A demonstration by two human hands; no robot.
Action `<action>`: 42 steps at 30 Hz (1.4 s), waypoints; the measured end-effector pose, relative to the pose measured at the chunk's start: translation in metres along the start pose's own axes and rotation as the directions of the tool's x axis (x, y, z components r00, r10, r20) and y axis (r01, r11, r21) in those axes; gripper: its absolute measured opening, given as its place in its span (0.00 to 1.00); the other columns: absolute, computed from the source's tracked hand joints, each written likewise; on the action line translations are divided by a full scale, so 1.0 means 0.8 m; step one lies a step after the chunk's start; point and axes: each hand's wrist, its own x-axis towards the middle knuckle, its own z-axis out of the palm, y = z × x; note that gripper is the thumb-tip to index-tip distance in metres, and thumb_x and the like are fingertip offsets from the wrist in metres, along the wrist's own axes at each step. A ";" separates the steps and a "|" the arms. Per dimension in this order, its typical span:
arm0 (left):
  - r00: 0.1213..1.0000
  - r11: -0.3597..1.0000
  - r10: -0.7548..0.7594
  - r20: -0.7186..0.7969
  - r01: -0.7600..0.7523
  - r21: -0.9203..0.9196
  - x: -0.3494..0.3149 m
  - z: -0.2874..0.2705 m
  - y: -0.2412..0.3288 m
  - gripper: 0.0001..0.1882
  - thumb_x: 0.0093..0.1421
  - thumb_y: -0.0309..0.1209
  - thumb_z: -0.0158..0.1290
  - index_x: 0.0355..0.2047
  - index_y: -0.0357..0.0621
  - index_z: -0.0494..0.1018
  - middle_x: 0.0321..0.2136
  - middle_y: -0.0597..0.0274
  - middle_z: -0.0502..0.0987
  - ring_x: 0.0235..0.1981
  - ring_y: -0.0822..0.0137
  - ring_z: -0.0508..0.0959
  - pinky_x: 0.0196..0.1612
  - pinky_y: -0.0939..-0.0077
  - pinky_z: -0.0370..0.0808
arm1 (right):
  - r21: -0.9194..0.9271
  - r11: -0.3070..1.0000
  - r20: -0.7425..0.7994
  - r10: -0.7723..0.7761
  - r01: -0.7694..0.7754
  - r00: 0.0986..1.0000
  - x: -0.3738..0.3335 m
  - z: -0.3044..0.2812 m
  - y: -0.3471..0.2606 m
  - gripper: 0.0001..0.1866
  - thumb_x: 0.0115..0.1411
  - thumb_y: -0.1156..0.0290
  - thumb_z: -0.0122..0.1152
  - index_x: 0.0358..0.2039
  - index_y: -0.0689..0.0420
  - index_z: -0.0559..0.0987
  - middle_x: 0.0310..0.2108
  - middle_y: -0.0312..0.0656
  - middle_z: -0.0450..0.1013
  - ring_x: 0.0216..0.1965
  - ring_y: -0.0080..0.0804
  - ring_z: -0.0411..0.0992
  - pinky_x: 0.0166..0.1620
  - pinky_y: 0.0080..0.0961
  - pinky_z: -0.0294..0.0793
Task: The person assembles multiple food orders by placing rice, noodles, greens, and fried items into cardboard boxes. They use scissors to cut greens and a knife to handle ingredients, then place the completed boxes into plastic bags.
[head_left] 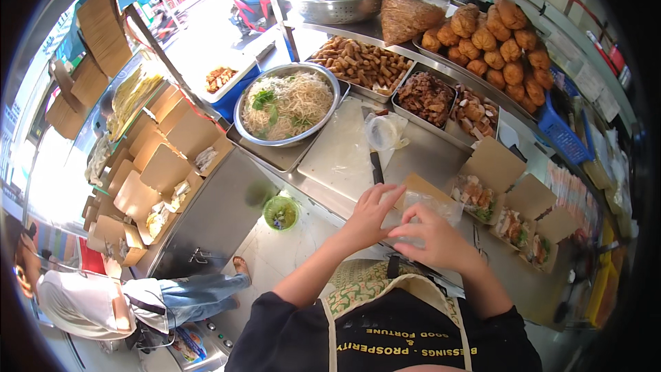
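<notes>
Both of my hands are close together over the near edge of the steel counter, nearly meeting at the thumbs. My left hand (375, 215) has its fingers stretched out and apart, with nothing visible in it. My right hand (432, 235) is loosely curved, a gap showing between its fingers. Crumpled clear plastic (444, 205) lies just past my right fingers, partly hidden by them, beside a flat brown carton piece (421, 184). A black-handled knife (376, 167) rests on the white cutting board (330, 158), beyond my left fingertips. A clear plastic cup (380, 132) sits on its side near the blade.
Left stands a bowl of bean sprouts (286, 107). Behind are trays of fried rolls (361, 62) and dark meat (423, 96). Filled cartons (475, 200) line the right, more open cartons (165, 179) the left. A person (103, 303) sits lower left; a green basket (281, 213) is below.
</notes>
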 end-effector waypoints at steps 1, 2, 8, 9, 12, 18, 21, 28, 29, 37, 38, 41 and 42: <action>0.979 0.962 -0.172 0.106 0.191 -0.197 0.002 0.014 -0.003 0.34 0.60 0.28 0.52 0.67 0.49 0.56 0.34 0.53 0.78 0.34 0.52 0.80 0.45 0.65 0.76 | -0.030 1.000 -0.041 0.001 -0.002 0.999 -0.005 0.002 0.002 0.09 0.54 0.65 0.67 0.33 0.55 0.84 0.42 0.45 0.68 0.44 0.43 0.70 0.46 0.34 0.71; 0.921 0.863 -0.305 0.244 0.375 -0.338 0.006 0.024 -0.005 0.33 0.61 0.27 0.51 0.67 0.49 0.56 0.37 0.51 0.78 0.35 0.51 0.80 0.45 0.65 0.76 | -0.060 0.998 -0.057 -0.002 -0.001 0.998 -0.012 0.003 0.005 0.09 0.54 0.65 0.68 0.33 0.55 0.84 0.44 0.46 0.68 0.44 0.44 0.70 0.47 0.35 0.70; 0.877 0.551 -0.087 0.472 0.437 -0.711 0.025 0.039 0.030 0.28 0.63 0.25 0.50 0.64 0.51 0.62 0.35 0.54 0.74 0.31 0.63 0.76 0.40 0.71 0.75 | -0.593 0.661 -0.420 0.233 -0.460 0.877 -0.045 -0.031 0.077 0.17 0.49 0.71 0.67 0.42 0.53 0.83 0.58 0.50 0.64 0.56 0.50 0.65 0.56 0.43 0.64; 0.859 0.657 0.111 0.500 0.314 -0.686 0.024 0.038 0.033 0.28 0.63 0.24 0.50 0.64 0.50 0.62 0.36 0.53 0.73 0.32 0.62 0.75 0.41 0.71 0.74 | -0.599 0.637 -0.504 0.172 -0.486 0.846 -0.051 -0.031 0.089 0.18 0.49 0.73 0.66 0.43 0.52 0.83 0.59 0.50 0.63 0.57 0.51 0.64 0.57 0.43 0.63; 0.813 0.946 0.269 0.517 -0.121 -0.301 0.023 0.045 0.025 0.30 0.62 0.23 0.50 0.65 0.46 0.61 0.37 0.48 0.70 0.41 0.54 0.74 0.45 0.70 0.74 | -0.512 0.633 -0.629 0.184 -0.581 0.755 -0.076 -0.031 0.119 0.22 0.49 0.78 0.64 0.47 0.50 0.83 0.60 0.51 0.63 0.60 0.51 0.61 0.60 0.43 0.62; 0.931 0.904 -0.365 -0.024 0.349 -0.247 0.039 0.088 -0.066 0.35 0.57 0.22 0.52 0.67 0.48 0.58 0.44 0.48 0.72 0.44 0.47 0.73 0.55 0.60 0.68 | -0.204 0.901 -0.585 0.201 -0.383 0.785 -0.151 0.038 0.177 0.24 0.57 0.82 0.58 0.54 0.51 0.77 0.56 0.46 0.67 0.59 0.42 0.65 0.55 0.34 0.70; 0.958 0.954 -0.249 -0.141 0.268 0.137 0.023 0.136 -0.082 0.37 0.57 0.23 0.52 0.67 0.45 0.56 0.48 0.49 0.75 0.47 0.44 0.73 0.58 0.54 0.65 | 0.690 0.684 -0.574 0.715 -0.235 0.399 -0.163 0.099 0.219 0.20 0.63 0.76 0.55 0.56 0.52 0.74 0.50 0.39 0.69 0.52 0.30 0.68 0.44 0.27 0.75; 0.974 0.953 -0.223 0.025 0.224 -0.202 -0.005 0.191 -0.104 0.38 0.59 0.24 0.51 0.68 0.39 0.49 0.50 0.49 0.77 0.48 0.45 0.76 0.48 0.63 0.74 | 0.956 0.189 -0.114 0.945 -0.227 0.306 -0.146 0.178 0.231 0.19 0.66 0.59 0.57 0.54 0.51 0.69 0.44 0.32 0.68 0.44 0.23 0.66 0.42 0.31 0.75; 0.968 0.943 -0.250 0.025 0.250 -0.220 -0.009 0.190 -0.102 0.38 0.60 0.25 0.51 0.68 0.40 0.49 0.50 0.49 0.77 0.48 0.46 0.76 0.48 0.63 0.74 | 0.959 0.204 -0.142 0.946 -0.196 0.293 -0.140 0.179 0.226 0.21 0.66 0.58 0.57 0.56 0.50 0.67 0.44 0.33 0.68 0.43 0.25 0.66 0.44 0.34 0.74; 0.935 0.862 -0.301 0.186 0.351 -0.365 -0.047 0.161 -0.052 0.39 0.62 0.34 0.55 0.70 0.45 0.50 0.51 0.60 0.78 0.26 0.65 0.75 0.35 0.71 0.74 | 0.964 0.109 -0.131 0.988 0.241 0.077 -0.134 0.165 0.224 0.34 0.60 0.61 0.64 0.61 0.39 0.55 0.54 0.40 0.66 0.53 0.44 0.69 0.49 0.54 0.74; 0.939 0.878 -0.290 0.183 0.337 -0.340 -0.045 0.157 -0.053 0.39 0.62 0.35 0.55 0.70 0.46 0.50 0.50 0.60 0.78 0.24 0.66 0.74 0.33 0.72 0.73 | 0.955 0.109 -0.136 0.987 0.275 0.083 -0.141 0.163 0.228 0.33 0.60 0.64 0.64 0.61 0.41 0.56 0.54 0.40 0.67 0.53 0.45 0.70 0.49 0.53 0.75; 0.841 0.797 -0.525 0.135 0.541 -0.269 -0.017 0.136 -0.080 0.36 0.64 0.39 0.54 0.68 0.45 0.54 0.43 0.50 0.79 0.26 0.60 0.76 0.34 0.65 0.74 | 0.927 0.032 -0.097 0.983 0.373 0.155 -0.179 0.159 0.232 0.28 0.59 0.70 0.63 0.59 0.48 0.65 0.53 0.42 0.71 0.49 0.43 0.74 0.46 0.47 0.80; 0.850 0.781 -0.513 0.119 0.520 -0.345 -0.008 0.127 -0.090 0.35 0.64 0.37 0.54 0.69 0.46 0.54 0.42 0.49 0.79 0.25 0.64 0.76 0.34 0.67 0.74 | 0.930 0.040 -0.139 0.959 0.366 0.248 -0.195 0.159 0.227 0.25 0.59 0.71 0.62 0.57 0.51 0.69 0.51 0.42 0.73 0.50 0.41 0.74 0.48 0.44 0.79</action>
